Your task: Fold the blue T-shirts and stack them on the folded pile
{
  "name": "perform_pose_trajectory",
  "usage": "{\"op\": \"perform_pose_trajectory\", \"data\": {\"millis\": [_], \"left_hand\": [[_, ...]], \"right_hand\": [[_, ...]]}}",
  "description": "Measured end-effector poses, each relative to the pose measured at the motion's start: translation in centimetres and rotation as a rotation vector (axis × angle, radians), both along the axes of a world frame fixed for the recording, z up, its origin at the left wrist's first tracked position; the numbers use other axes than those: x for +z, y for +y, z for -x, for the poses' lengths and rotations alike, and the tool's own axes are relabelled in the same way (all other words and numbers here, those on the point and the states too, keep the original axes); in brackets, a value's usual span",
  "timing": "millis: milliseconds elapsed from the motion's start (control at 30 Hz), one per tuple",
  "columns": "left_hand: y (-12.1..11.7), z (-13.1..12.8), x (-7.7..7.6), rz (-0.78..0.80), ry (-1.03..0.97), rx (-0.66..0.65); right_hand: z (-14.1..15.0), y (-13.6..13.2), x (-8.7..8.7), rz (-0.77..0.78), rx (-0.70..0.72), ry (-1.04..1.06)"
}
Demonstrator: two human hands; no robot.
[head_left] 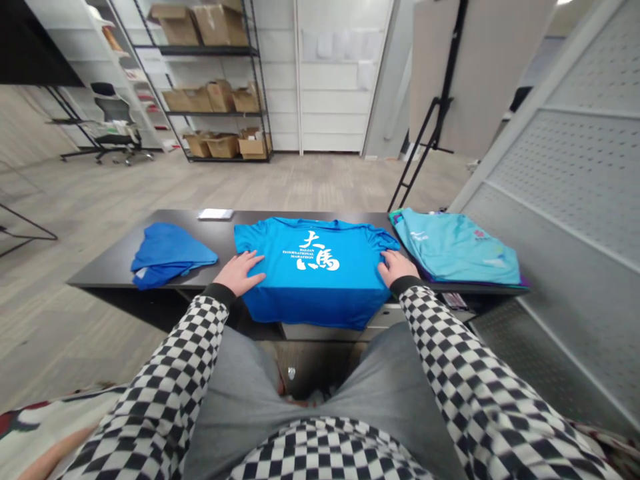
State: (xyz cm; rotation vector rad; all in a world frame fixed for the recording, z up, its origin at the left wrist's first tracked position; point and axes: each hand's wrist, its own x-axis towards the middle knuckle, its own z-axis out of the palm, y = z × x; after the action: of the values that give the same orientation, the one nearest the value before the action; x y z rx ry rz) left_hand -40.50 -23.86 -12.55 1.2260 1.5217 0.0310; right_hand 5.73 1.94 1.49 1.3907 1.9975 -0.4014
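Blue T-shirt (320,267) touched at both sides by left hand (241,272) and right hand (397,268), fingers spread; pinch not discernible. Shirt laid over front edge of dark desk (200,233). White print legible: "DALIAN INTERNATIONAL MARATHON", beside large Chinese characters.

Grey wood-look flooring (320,181) runs back to tall white panelled cabinets (336,100) — beside them, a black metal shelving rack (210,51) of brown cardboard boxes (220,25). A black mesh office chair (114,112) stands left; a grey perforated metal partition (575,133) slants along the right — near the dark counter (117,257).
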Motion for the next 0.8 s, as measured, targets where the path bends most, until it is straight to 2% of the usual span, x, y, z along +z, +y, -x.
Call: {"op": "perform_pose_trajectory", "data": {"millis": [433,667,800], "left_hand": [[-0.7,-0.2,-0.6,-0.049,-0.005,0.043],[-1.6,0.7,-0.3,-0.129,-0.106,0.182],[-2.6,1.3,0.4,-0.135,-0.116,0.277]], "right_hand": [[-0.6,-0.1,-0.5,-0.024,-0.021,0.003],[-2.1,-0.4,-0.4,0.012,-0.029,0.013],[-2.7,-1.4,0.4,0.026,-0.038,0.001]]}}
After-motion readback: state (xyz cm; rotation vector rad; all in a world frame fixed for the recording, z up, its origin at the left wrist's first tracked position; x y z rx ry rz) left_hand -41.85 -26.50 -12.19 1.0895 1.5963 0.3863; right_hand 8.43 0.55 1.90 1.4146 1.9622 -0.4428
